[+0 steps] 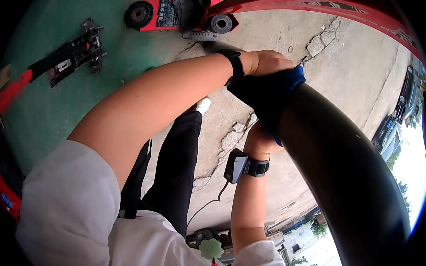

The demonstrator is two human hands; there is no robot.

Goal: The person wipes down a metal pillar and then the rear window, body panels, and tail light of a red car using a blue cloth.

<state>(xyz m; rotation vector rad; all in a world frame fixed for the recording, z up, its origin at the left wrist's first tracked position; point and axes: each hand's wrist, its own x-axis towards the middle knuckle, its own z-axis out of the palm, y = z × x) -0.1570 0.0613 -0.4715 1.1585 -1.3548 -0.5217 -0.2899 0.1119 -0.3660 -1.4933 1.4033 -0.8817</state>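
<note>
A dark blue cloth (261, 95) with a brighter blue edge is wrapped over the upper end of a thick, smooth black curved piece (347, 170), whose kind I cannot make out. My left hand (270, 62), a black band at its wrist, is closed over the cloth's top edge. Lower down, my right hand (262, 139) is at the cloth's underside. Its fingers are mostly hidden behind the cloth, but they appear curled against it. A grey device (235, 166) with a cable is strapped to my right wrist.
A red lift arm (312, 5) crosses overhead at the upper right, beside a red wheeled base (162, 14). To the left lies a floor jack (72, 56) with a red handle. Cracked concrete (323, 38) meets green flooring. Parked cars (389, 135) stand at the far right.
</note>
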